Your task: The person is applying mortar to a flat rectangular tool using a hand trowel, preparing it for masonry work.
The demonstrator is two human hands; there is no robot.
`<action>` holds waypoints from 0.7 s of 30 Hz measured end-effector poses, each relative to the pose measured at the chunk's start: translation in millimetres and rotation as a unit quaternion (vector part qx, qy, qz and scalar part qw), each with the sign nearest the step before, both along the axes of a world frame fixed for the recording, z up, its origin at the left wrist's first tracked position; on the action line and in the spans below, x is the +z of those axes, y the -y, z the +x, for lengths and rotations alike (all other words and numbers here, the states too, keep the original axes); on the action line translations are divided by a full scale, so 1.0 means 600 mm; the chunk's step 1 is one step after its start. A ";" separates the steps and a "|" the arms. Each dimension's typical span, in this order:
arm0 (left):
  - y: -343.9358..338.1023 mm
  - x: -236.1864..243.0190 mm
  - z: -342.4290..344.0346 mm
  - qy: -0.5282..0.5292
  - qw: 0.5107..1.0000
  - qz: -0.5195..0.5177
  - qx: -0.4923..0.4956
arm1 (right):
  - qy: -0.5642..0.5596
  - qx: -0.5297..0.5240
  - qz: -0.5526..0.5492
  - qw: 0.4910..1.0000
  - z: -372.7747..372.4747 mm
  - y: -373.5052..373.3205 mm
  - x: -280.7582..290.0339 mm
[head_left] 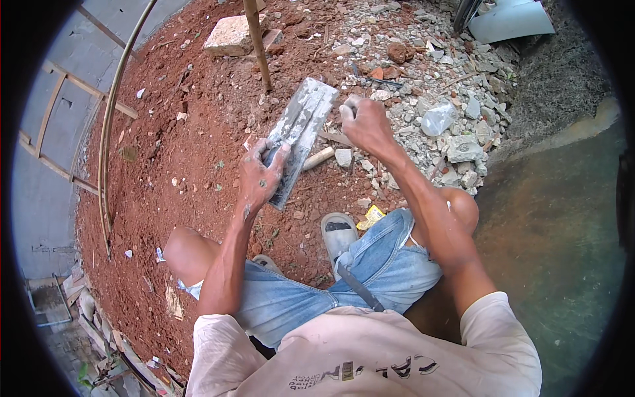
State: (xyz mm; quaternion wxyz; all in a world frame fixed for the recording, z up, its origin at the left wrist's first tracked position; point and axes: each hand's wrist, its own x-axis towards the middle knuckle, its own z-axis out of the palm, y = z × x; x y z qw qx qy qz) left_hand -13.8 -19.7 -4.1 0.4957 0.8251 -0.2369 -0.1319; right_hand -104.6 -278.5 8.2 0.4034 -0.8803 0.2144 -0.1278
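In the head view, my left hand (pixel 260 169) grips a long rectangular metal trowel (pixel 311 106), its face smeared with pale, cracked grey material. The trowel is tilted, its upper end away from me. Just right of that end, my right hand (pixel 362 122) is raised with fingers curled; what they hold, if anything, is hidden. Both hands have pale residue on them. A pale cylindrical piece (pixel 319 157) lies on the soil beside the trowel. My bent knees and sandals are below, with a yellow wrapper (pixel 370 217) by one sandal.
Red soil (pixel 152 192) surrounds me, with rubble (pixel 463 149) and a clear plastic bag (pixel 438 120) to the right. A wooden pole (pixel 255 40) and concrete block (pixel 225 36) stand ahead. Bent poles (pixel 106 165) and a wooden frame (pixel 56 96) are left; murky water (pixel 536 231) is right.
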 end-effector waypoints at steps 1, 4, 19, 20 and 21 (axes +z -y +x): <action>0.005 0.014 -0.009 0.045 0.999 0.022 -0.005 | 0.041 -0.029 -0.026 0.998 0.000 0.011 -0.002; 0.007 0.018 -0.020 0.083 0.996 0.022 -0.004 | 0.055 -0.041 -0.061 0.996 -0.002 0.020 0.000; 0.010 0.012 -0.025 0.039 0.999 -0.032 -0.002 | 0.092 0.049 -0.046 0.994 -0.007 -0.060 -0.008; 0.007 0.013 -0.024 0.037 0.999 -0.031 0.000 | 0.031 0.024 0.002 0.999 -0.008 -0.057 0.001; 0.004 0.015 -0.022 0.045 0.999 -0.014 -0.002 | 0.085 0.032 -0.024 0.996 -0.008 -0.056 0.001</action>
